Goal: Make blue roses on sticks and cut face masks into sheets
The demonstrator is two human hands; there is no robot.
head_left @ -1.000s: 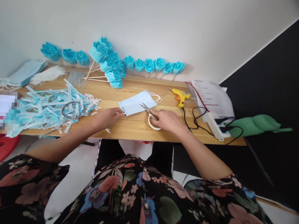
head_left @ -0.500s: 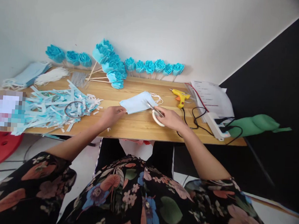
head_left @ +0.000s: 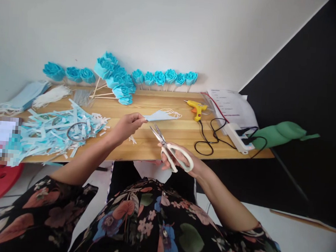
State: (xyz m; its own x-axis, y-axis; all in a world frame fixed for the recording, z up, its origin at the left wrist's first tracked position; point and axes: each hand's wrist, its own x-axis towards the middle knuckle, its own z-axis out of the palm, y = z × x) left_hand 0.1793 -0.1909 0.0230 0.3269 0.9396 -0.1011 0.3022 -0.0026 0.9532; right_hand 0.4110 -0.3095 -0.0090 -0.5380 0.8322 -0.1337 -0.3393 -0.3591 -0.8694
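Observation:
My left hand [head_left: 129, 128] pinches the left end of a light blue face mask [head_left: 161, 116], which is tilted and seen nearly edge-on above the wooden table [head_left: 144, 141]. White ear loops hang loose at the mask's right end. White-handled scissors [head_left: 180, 155] are in my right hand [head_left: 184, 161], near the table's front edge. Their blades are slightly apart and point up and left toward the mask, without touching it. Small white scraps [head_left: 132, 139] lie just below my left hand.
Blue flowers on sticks [head_left: 159, 78] line the wall. Cut blue and white strips [head_left: 52, 129] are heaped at left, beside stacked masks [head_left: 24, 96]. To the right are a yellow glue gun [head_left: 197, 109], papers [head_left: 232, 107], a power strip [head_left: 237, 138] with cables and a green object [head_left: 281, 136].
The mask has been lifted and turned edge-on by my left hand. My right hand has drawn the scissors back toward me and turned its palm up. The view has shifted slightly.

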